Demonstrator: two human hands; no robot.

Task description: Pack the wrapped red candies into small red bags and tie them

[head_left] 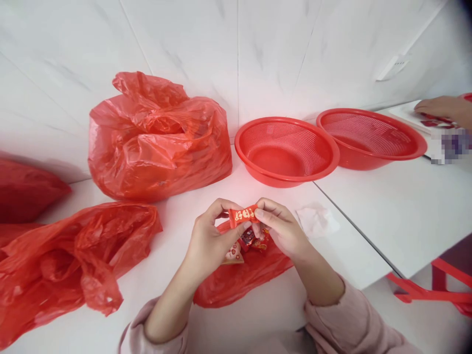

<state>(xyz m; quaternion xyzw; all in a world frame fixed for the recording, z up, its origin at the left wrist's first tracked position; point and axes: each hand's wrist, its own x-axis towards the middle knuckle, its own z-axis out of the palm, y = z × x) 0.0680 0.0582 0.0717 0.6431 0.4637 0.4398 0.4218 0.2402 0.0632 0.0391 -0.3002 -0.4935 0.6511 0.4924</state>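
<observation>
Between both hands is a small red wrapped candy (242, 216) with pale lettering on its wrapper. My left hand (212, 236) pinches its left end, thumb along the lower edge. At the other end, the fingers of my right hand (282, 227) are closed on the wrapper. Below the hands a red plastic bag (239, 282) lies spread on the white table. On it rest a dark red shiny packet (248, 237) and a white packet with red flower marks (234, 252), both partly covered by my hands.
A full red plastic bag (158, 147) stands against the wall, with a crumpled red bag (73, 260) at left. Two red baskets (285, 179) (383, 160) sit at the back. A clear wrapper (317, 220) lies right. Another person's hand (440, 109) shows far right.
</observation>
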